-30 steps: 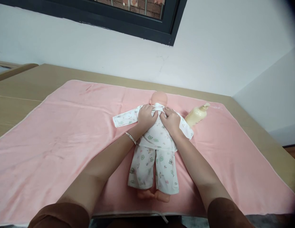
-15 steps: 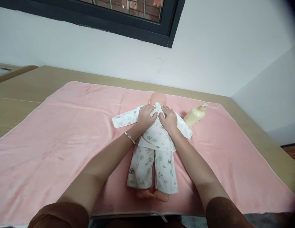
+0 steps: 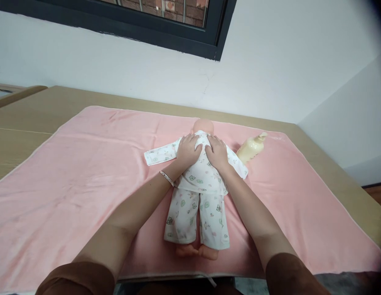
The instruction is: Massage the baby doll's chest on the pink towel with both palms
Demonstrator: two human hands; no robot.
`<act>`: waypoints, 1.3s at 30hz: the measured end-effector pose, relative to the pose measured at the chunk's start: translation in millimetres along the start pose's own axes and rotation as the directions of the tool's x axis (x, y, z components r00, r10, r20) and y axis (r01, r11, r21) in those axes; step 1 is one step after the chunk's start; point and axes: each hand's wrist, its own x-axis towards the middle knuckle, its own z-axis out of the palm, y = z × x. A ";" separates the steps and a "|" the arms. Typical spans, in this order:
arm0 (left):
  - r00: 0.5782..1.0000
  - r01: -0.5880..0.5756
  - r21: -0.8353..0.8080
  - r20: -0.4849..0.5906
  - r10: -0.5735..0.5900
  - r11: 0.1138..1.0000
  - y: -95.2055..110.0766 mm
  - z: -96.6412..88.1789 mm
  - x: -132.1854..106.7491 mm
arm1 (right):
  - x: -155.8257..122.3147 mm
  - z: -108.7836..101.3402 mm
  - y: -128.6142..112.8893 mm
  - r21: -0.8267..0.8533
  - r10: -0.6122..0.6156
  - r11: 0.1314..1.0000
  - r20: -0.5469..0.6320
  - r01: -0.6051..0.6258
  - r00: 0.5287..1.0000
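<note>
A baby doll (image 3: pixel 201 176) in white printed pyjamas lies with its head away from me and its bare feet toward me. No face shows, and its back appears to be up. My left hand (image 3: pixel 188 150) rests flat on the left side of its upper back, fingers stretched toward the shoulder. On the right side of the upper back lies my right hand (image 3: pixel 217 152), likewise open with the thumb spread inward. Both thumbs point toward each other over the cloth, slightly apart. The doll's sleeves reach out to both sides.
Under the doll spreads a pink blanket (image 3: pixel 86 184) on a wooden table (image 3: pixel 328 168). A pale yellow pump bottle (image 3: pixel 251 148) lies on its side by the doll's right-hand sleeve. Behind the table stand a white wall (image 3: pixel 264 78) and a dark window frame (image 3: pixel 190 43).
Both hands have slid very slightly up the doll's back toward its shoulders, and the cloth between them looks smoother. The doll and bottle stay in place.
</note>
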 end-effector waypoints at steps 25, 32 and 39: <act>0.989 0.127 0.069 -0.087 -0.121 0.989 4.1 1.0 -4.6 | -9.9 -6.1 -16.7 -0.050 0.142 0.988 -0.118 -0.149 0.983; 0.994 0.110 -0.040 0.006 -0.110 0.993 -4.6 5.5 2.0 | -2.0 1.5 -2.9 0.018 0.086 0.996 -0.008 -0.085 0.996; 0.993 0.120 -0.046 0.015 -0.120 0.992 -1.7 2.0 0.7 | -3.6 -0.1 -5.8 0.039 0.092 0.995 -0.027 -0.091 0.995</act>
